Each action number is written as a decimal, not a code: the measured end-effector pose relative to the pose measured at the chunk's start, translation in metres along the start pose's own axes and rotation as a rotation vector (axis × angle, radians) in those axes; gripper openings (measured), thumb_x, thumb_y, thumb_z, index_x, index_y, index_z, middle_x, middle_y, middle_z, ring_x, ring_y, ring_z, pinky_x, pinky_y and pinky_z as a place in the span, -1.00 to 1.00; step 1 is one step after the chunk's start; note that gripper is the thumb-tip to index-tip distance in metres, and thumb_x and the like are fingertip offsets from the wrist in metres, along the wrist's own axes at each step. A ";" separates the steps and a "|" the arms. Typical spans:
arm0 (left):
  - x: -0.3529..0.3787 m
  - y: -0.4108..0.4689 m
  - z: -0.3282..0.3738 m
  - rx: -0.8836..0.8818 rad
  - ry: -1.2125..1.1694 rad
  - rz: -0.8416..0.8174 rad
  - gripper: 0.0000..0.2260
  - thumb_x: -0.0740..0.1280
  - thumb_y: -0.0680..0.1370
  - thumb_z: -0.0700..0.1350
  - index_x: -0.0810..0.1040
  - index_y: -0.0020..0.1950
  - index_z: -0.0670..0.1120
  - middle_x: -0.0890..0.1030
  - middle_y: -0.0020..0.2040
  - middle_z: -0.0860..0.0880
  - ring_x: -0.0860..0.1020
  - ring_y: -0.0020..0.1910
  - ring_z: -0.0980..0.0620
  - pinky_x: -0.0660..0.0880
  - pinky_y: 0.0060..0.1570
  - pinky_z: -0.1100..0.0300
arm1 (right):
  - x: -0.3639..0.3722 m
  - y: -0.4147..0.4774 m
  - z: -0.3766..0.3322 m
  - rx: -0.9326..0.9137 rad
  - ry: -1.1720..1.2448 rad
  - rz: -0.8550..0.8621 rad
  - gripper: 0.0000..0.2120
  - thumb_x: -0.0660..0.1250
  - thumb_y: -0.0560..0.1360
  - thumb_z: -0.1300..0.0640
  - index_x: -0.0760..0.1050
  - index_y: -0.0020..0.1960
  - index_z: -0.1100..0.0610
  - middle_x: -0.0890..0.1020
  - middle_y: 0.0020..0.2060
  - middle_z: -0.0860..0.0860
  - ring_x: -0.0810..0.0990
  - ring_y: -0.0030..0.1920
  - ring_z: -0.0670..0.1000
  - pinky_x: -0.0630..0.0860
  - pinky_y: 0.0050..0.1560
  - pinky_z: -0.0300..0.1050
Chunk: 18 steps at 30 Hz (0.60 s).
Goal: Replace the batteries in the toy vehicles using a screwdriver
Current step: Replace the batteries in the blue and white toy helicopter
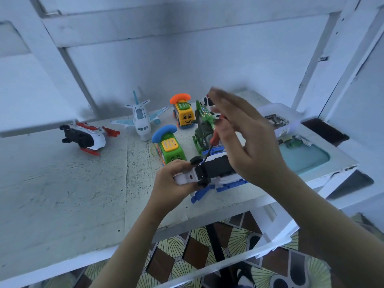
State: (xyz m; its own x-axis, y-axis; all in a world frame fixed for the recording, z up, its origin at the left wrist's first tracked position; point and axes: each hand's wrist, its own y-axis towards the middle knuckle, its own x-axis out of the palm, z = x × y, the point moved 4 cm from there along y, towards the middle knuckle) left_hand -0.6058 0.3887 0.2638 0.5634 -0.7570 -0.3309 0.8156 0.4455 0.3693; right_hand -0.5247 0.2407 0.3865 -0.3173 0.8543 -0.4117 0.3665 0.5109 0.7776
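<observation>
At the centre of the frame, just above the near edge of the white table (62,194), we've got the blue-and-white toy vehicle (214,169) flipped belly-up, black underside facing us. The left hand (174,181) is wrapped round its white front end, fingers curled under and thumb on top. That looks the right place to hold it, on the solid body and away from the thin blue parts sticking out at the lower edge, which look likely to snap.

We'd judge this a light, hollow, stiff plastic shell, smooth enough to twist in the palm once turning force goes in, so the grip wants to be firm but not crushing.

Right of centre, the right hand (249,142) has the red-handled screwdriver (214,138) pinched low in its fingers. The black shaft slants down to the underside beside a small black wheel. The upper fingers are smeared with blur, so we can't read exactly how they lie.

We can't see the screw itself or whether the tip is seated in it, and we can't make out the battery cover's outline against the black. No batteries show that we can pick out. The odds and ends in the tray (307,156) at the right edge are too small to name. The green helicopter (202,129) is partly hidden behind the hand.
</observation>
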 end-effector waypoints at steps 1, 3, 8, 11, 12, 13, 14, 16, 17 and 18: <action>0.000 0.000 -0.001 -0.008 0.005 -0.001 -0.67 0.57 0.18 0.05 0.62 -0.09 0.19 0.63 -0.15 0.13 0.55 -0.19 0.16 0.49 -0.21 0.21 | 0.000 0.000 0.001 0.036 0.031 -0.021 -0.61 0.11 0.61 0.22 0.38 0.40 0.26 0.38 0.41 0.11 0.54 0.25 0.05 0.50 0.21 -0.09; 0.000 0.000 -0.002 -0.024 0.018 -0.003 -0.67 0.58 0.20 -0.03 0.62 -0.09 0.18 0.63 -0.14 0.14 0.55 -0.18 0.15 0.50 -0.20 0.19 | 0.001 0.003 0.002 0.112 0.160 -0.075 -0.58 0.12 0.57 0.33 0.34 0.42 0.19 0.34 0.44 0.07 0.52 0.26 0.05 0.51 0.22 -0.10; 0.001 0.000 0.000 -0.009 0.013 -0.002 -0.67 0.59 0.20 0.02 0.63 -0.09 0.16 0.63 -0.15 0.10 0.56 -0.17 0.10 0.48 -0.21 0.24 | -0.003 0.006 0.002 0.189 0.321 -0.049 -0.51 0.37 0.48 0.32 0.39 0.38 0.14 0.61 -0.10 0.14 0.61 -0.28 0.13 0.62 -0.10 -0.14; 0.002 0.001 0.004 0.009 0.020 -0.005 -0.69 0.53 0.20 0.13 0.62 -0.09 0.20 0.62 -0.16 0.06 0.56 -0.17 0.07 0.49 -0.22 0.20 | -0.003 0.007 0.002 0.086 -0.054 0.029 -0.53 0.38 0.50 0.05 0.44 0.37 0.17 0.55 -0.19 0.12 0.58 -0.23 0.06 0.54 -0.06 -0.14; 0.003 0.001 0.005 0.011 0.019 -0.004 -0.69 0.52 0.20 0.14 0.61 -0.09 0.22 0.62 -0.17 0.07 0.56 -0.18 0.08 0.48 -0.23 0.21 | -0.002 0.007 0.003 0.078 -0.112 0.036 -0.53 0.31 0.54 0.01 0.43 0.39 0.18 0.55 -0.12 0.10 0.58 -0.19 0.05 0.52 -0.01 -0.14; 0.003 0.002 0.006 0.011 0.017 -0.002 -0.69 0.51 0.19 0.14 0.61 -0.10 0.24 0.62 -0.17 0.08 0.56 -0.19 0.10 0.48 -0.24 0.23 | 0.000 0.008 0.005 0.092 -0.095 0.020 -0.54 0.22 0.57 0.02 0.40 0.41 0.20 0.55 -0.01 0.08 0.59 -0.15 0.05 0.51 0.03 -0.20; 0.003 0.002 0.006 0.013 0.017 -0.001 -0.70 0.51 0.19 0.15 0.60 -0.11 0.24 0.61 -0.16 0.08 0.55 -0.20 0.10 0.47 -0.24 0.24 | 0.001 0.009 0.006 0.121 -0.021 -0.009 -0.56 0.16 0.59 0.09 0.37 0.42 0.22 0.54 0.11 0.07 0.60 -0.11 0.04 0.48 0.05 -0.30; 0.003 0.001 0.006 0.019 0.015 -0.005 -0.70 0.51 0.19 0.15 0.60 -0.10 0.23 0.61 -0.16 0.08 0.55 -0.19 0.10 0.47 -0.24 0.26 | 0.002 0.011 0.005 0.187 0.198 -0.079 -0.59 0.12 0.59 0.26 0.35 0.43 0.20 0.59 0.14 0.14 0.62 -0.09 0.08 0.45 0.02 -0.42; 0.003 0.001 0.006 0.021 0.013 -0.006 -0.70 0.51 0.20 0.15 0.61 -0.10 0.22 0.61 -0.15 0.08 0.55 -0.19 0.10 0.47 -0.23 0.25 | 0.002 0.011 0.003 0.212 0.315 -0.103 -0.58 0.14 0.57 0.32 0.35 0.42 0.18 0.62 0.05 0.20 0.62 -0.08 0.16 0.48 0.03 -0.39; 0.003 0.001 0.006 0.020 0.014 -0.007 -0.70 0.51 0.20 0.15 0.61 -0.10 0.22 0.61 -0.15 0.08 0.55 -0.18 0.10 0.48 -0.23 0.25 | 0.002 0.011 0.001 0.232 0.424 -0.108 -0.57 0.18 0.56 0.38 0.34 0.41 0.17 0.64 0.01 0.23 0.60 -0.09 0.24 0.54 0.03 -0.31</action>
State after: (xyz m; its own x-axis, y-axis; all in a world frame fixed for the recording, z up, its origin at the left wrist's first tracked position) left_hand -0.6042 0.3842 0.2681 0.5597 -0.7531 -0.3459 0.8167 0.4303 0.3846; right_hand -0.5203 0.2477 0.3938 -0.6747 0.7054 -0.2172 0.4817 0.6438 0.5946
